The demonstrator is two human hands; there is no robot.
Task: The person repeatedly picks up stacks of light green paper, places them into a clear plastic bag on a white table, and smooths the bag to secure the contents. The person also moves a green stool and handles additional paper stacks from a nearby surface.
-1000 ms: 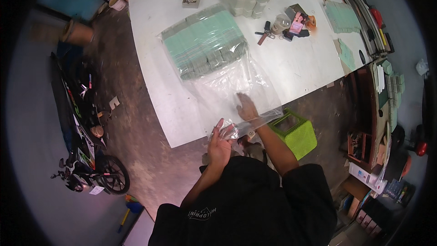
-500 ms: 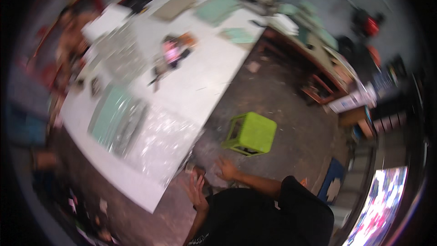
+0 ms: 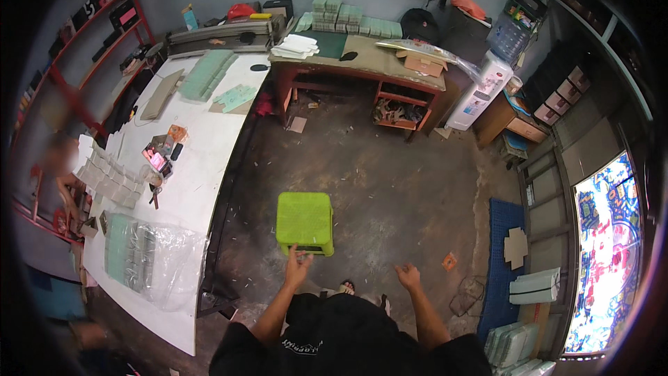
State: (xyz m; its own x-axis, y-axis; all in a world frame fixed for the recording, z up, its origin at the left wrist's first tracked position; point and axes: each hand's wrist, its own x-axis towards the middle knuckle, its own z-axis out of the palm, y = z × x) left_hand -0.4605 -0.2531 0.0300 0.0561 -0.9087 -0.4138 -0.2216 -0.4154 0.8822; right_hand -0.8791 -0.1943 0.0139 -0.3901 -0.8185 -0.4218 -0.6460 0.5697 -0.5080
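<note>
Head view: left hand (image 3: 298,270), at green stool (image 3: 304,216), and right hand (image 3: 408,277) have fingers apart. Black T-shirt (image 3: 355,338) bears white lettering (image 3: 301,347).

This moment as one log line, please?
left hand: at green stool, contact unclear; right hand: empty, above floor; plastic-covered green stack: on white table
</note>
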